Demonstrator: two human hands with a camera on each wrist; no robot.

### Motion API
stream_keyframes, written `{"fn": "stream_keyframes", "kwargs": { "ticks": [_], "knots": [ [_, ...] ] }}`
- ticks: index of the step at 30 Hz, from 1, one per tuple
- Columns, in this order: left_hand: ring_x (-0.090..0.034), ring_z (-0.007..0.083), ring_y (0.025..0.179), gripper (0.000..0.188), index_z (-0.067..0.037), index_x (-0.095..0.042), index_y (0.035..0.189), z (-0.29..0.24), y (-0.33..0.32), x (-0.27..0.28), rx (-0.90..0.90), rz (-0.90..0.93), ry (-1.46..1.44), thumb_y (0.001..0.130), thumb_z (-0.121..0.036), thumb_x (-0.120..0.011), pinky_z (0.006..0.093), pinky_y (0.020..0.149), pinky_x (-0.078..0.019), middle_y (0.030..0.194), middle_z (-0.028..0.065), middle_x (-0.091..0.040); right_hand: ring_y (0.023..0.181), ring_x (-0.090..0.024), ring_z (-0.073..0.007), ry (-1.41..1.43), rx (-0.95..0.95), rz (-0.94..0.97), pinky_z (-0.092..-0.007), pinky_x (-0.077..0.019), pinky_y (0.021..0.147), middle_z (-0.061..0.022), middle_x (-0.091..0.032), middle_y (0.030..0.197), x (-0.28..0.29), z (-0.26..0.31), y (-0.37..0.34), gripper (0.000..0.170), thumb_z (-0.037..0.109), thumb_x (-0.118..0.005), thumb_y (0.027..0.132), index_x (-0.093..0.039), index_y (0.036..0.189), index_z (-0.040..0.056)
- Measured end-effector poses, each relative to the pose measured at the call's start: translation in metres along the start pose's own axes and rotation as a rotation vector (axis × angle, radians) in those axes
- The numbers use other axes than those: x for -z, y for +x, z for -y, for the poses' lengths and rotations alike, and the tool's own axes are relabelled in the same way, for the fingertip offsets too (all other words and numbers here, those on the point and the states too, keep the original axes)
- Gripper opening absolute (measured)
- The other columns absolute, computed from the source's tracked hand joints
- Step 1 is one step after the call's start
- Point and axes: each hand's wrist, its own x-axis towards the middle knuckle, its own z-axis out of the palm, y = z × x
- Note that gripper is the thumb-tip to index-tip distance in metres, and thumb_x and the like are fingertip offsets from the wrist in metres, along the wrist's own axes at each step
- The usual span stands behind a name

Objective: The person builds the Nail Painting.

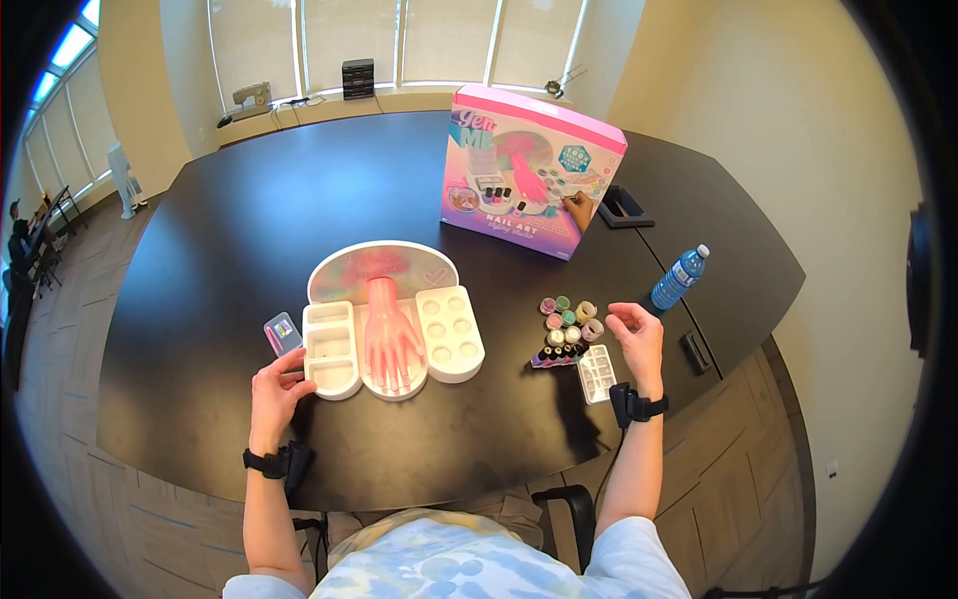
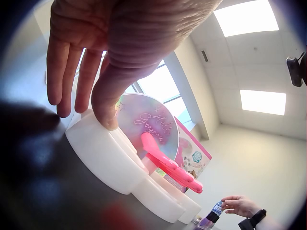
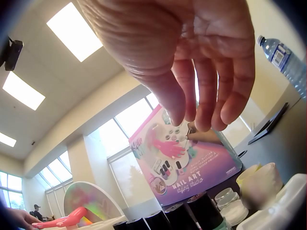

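Observation:
My left hand (image 1: pixel 277 394) is at the left side of a white three-compartment tray (image 1: pixel 308 344). Its thumb tip touches the tray's rim in the left wrist view, while the fingers extend loosely along the outer side. A pink model hand (image 1: pixel 390 334) stands fingers down in the middle of the white nail art stand, before a round iridescent backboard (image 1: pixel 329 285). My right hand (image 1: pixel 639 344) hovers beside several small jars (image 1: pixel 555 321), its fingers loosely bent with nothing between them. Close by are a row of black-capped nail polish bottles (image 3: pixel 175 215) and a white sectioned case (image 1: pixel 597 374).
A tray with round wells (image 1: pixel 467 369) forms the stand's right side. The pink and purple nail art box (image 1: pixel 519 225) stands upright behind. To the right is a water bottle (image 1: pixel 679 278). A small clear case (image 1: pixel 283 332) lies left of the stand on the dark table (image 1: pixel 230 230).

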Motion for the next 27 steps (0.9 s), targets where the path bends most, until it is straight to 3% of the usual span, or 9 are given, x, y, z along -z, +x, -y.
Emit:
{"fn": "stream_keyframes", "kwargs": {
  "ticks": [15, 18, 20, 21, 25, 27],
  "knots": [
    [-0.075, 0.0225, 0.096, 0.058, 0.004, -0.064, 0.131, 0.0, 0.001, -0.001, -0.015, 0.024, -0.036, 0.074, 0.012, -0.074, 0.0324, 0.085, -0.0617, 0.111, 0.0141, -0.074, 0.081, -0.071, -0.0156, -0.055, 0.023, 0.007, -0.0301, -0.0552, 0.078, -0.0094, -0.076, 0.088, 0.008, -0.002, -0.003, 0.02, 0.007, -0.074, 0.086, -0.075, 0.106, 0.0009],
    [-0.075, 0.0222, 0.096, 0.058, 0.004, -0.064, 0.131, -0.003, 0.0, -0.001, -0.019, 0.026, -0.014, 0.075, 0.012, -0.074, 0.0323, 0.084, -0.0617, 0.111, 0.0139, -0.074, 0.085, -0.072, -0.0201, -0.116, 0.002, 0.067, -0.0334, -0.056, 0.08, -0.0114, -0.076, 0.093, 0.017, -0.008, -0.004, 0.031, 0.014, -0.079, 0.084, -0.074, 0.111, 0.0016],
    [-0.075, 0.0221, 0.096, 0.058, 0.004, -0.064, 0.131, -0.003, 0.0, -0.001, -0.026, 0.027, 0.005, 0.075, 0.012, -0.074, 0.0322, 0.084, -0.0617, 0.111, 0.0138, -0.074, 0.093, -0.073, -0.0273, -0.373, -0.158, 0.162, -0.0392, -0.0564, 0.085, -0.0149, -0.075, 0.099, 0.022, -0.017, -0.012, 0.052, 0.027, -0.087, 0.077, -0.07, 0.12, 0.0027],
    [-0.075, 0.022, 0.096, 0.057, 0.004, -0.065, 0.131, -0.003, 0.0, -0.001, -0.015, 0.026, -0.013, 0.075, 0.012, -0.073, 0.0323, 0.084, -0.0617, 0.111, 0.0137, -0.074, 0.102, -0.071, -0.035, -0.521, -0.243, 0.241, -0.0449, -0.0557, 0.088, -0.0193, -0.073, 0.111, 0.024, -0.02, -0.016, 0.079, 0.04, -0.092, 0.069, -0.061, 0.131, 0.0031],
    [-0.074, 0.0217, 0.096, 0.057, 0.004, -0.065, 0.131, 0.002, 0.001, -0.002, -0.009, 0.024, -0.069, 0.075, 0.012, -0.073, 0.0323, 0.084, -0.0616, 0.111, 0.0134, -0.074, 0.105, -0.068, -0.0426, -0.802, -0.255, 0.275, -0.0486, -0.0557, 0.088, -0.0254, -0.068, 0.116, 0.006, -0.016, -0.051, 0.098, 0.041, -0.094, 0.064, -0.046, 0.14, 0.0021],
    [-0.074, 0.0215, 0.097, 0.056, 0.004, -0.065, 0.131, 0.0, 0.001, -0.001, -0.018, 0.027, -0.043, 0.075, 0.012, -0.073, 0.0322, 0.084, -0.0617, 0.111, 0.0134, -0.074, 0.104, -0.068, -0.0429, -0.791, -0.25, 0.232, -0.0488, -0.0558, 0.088, -0.0255, -0.068, 0.113, -0.004, -0.026, -0.062, 0.097, 0.038, -0.095, 0.063, -0.046, 0.138, 0.0017]
  ]
}}
